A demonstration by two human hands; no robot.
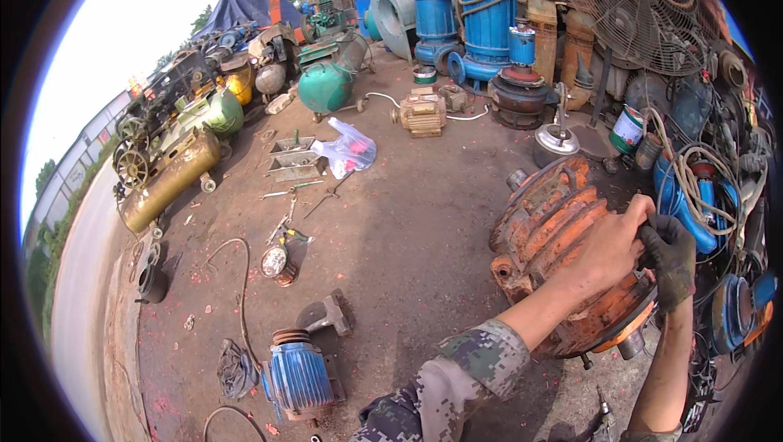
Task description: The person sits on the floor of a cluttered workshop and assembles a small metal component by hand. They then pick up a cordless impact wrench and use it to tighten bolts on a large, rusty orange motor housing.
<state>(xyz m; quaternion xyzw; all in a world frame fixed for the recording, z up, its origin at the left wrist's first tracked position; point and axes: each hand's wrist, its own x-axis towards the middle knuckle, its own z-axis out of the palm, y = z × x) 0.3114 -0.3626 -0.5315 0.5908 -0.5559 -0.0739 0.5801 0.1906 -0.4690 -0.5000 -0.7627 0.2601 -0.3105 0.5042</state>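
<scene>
A large, rusty orange ribbed machine housing (548, 234) lies on its side on the ground at the right. My bare left hand (621, 240) reaches across it, its fingers closed against the fingers of my right hand (670, 256). The right hand wears a dark glove with worn patches and is curled at the housing's far right side. Whatever is pinched between the two hands is hidden. My left forearm, in a camouflage sleeve, hangs over the housing's near side.
A blue finned motor (299, 377) stands at the lower left, beside a metal hammer-like tool (333, 314). Farther off are a can (277, 264), a metal tool box (295, 156) and a plastic bag (351, 147). Pumps, a large fan (644, 14) and coiled hose crowd the right.
</scene>
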